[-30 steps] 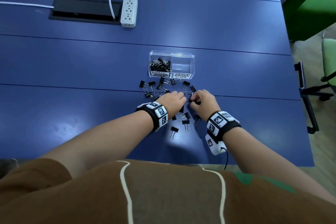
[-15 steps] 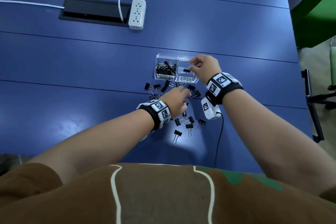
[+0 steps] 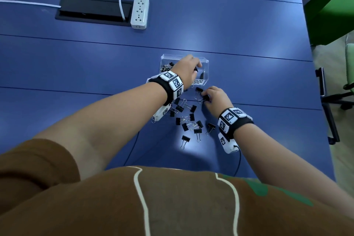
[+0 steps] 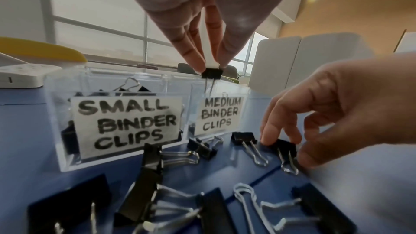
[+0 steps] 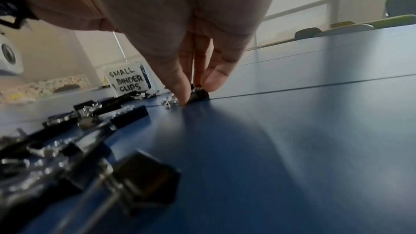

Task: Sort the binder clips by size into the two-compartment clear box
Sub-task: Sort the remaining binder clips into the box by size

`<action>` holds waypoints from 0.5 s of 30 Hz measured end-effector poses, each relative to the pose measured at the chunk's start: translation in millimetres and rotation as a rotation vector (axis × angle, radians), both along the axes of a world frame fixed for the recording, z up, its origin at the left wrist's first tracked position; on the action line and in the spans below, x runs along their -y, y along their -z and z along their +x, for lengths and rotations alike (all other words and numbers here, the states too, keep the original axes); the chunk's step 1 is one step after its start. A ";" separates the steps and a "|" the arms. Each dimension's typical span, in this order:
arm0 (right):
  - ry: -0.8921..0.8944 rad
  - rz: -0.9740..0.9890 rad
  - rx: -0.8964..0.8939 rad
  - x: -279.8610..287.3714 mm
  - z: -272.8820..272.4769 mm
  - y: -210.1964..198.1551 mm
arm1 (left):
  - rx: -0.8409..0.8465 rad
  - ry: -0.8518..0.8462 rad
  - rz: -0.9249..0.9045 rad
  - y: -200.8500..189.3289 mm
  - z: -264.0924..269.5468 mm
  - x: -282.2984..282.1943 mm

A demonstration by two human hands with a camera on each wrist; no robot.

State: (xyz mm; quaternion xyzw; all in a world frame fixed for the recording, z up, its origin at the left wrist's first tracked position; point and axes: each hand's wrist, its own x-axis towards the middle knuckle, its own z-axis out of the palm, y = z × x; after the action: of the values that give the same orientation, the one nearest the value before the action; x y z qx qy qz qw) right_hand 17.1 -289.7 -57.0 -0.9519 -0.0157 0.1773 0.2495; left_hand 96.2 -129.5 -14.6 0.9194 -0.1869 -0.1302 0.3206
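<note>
The clear two-compartment box [image 3: 206,61] stands mid-table, labelled for small clips on the left and medium on the right [image 4: 59,113]. My left hand [image 3: 196,67] hovers over the medium side. It pinches a black binder clip [image 4: 211,73] by its body, wire handles hanging down. One clip [image 3: 202,76] lies in the medium compartment, and several fill the small one. My right hand [image 3: 206,96] is down on the table just in front of the box. Its thumb and fingers pinch a black binder clip [image 5: 199,94] that still lies on the surface. Several loose clips [image 3: 186,119] are scattered between my wrists.
A white power strip [image 3: 139,12] and a black cable hatch [image 3: 92,9] sit at the far left of the blue table [image 3: 249,86]. The table's right edge runs close by, with a chair's black frame [image 3: 325,90] beyond it.
My right hand came back from the box to the table and took hold of a clip. My left hand rose from the pile to the box with a clip in it.
</note>
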 end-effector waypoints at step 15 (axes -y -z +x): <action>-0.048 -0.017 -0.111 29.7 -64.4 -20.6 | -0.097 0.494 0.437 42.1 -95.3 -9.2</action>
State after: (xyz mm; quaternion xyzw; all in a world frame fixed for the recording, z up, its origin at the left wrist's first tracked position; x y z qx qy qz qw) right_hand -47.2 -319.4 -36.4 -0.9420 -0.0233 0.2361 0.2376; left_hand 0.9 -120.3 -56.6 0.8860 -0.3564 -0.2847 0.0832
